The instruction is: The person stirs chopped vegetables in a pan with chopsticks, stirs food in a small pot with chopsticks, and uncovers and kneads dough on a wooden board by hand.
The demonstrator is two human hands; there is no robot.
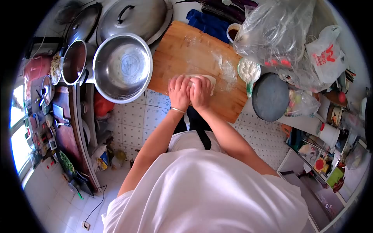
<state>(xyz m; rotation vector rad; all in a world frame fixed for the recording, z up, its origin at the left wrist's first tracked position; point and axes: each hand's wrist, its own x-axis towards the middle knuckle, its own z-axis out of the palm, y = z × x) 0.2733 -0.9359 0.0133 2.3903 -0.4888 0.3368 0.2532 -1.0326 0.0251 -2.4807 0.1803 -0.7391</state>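
A pale lump of dough (212, 82) lies near the front edge of a wooden board (171, 50), mostly covered by my hands. My left hand (180, 92) presses on its left side, fingers curled over it, a bracelet at the wrist. Close beside it, my right hand (200, 91) is wrapped over the dough too, and the two hands touch. Loose flour (226, 70) is smeared on the board to the right. A green-handled scoop of flour (249, 70) rests at the board's right edge.
Left of the board stands a large steel bowl (105, 73), with a big lidded pan (132, 17) behind it. A round dark slab (271, 97) and plastic bags (276, 35) are on the right. A small cup of dark liquid (233, 32) and a blue cloth (208, 25) sit behind.
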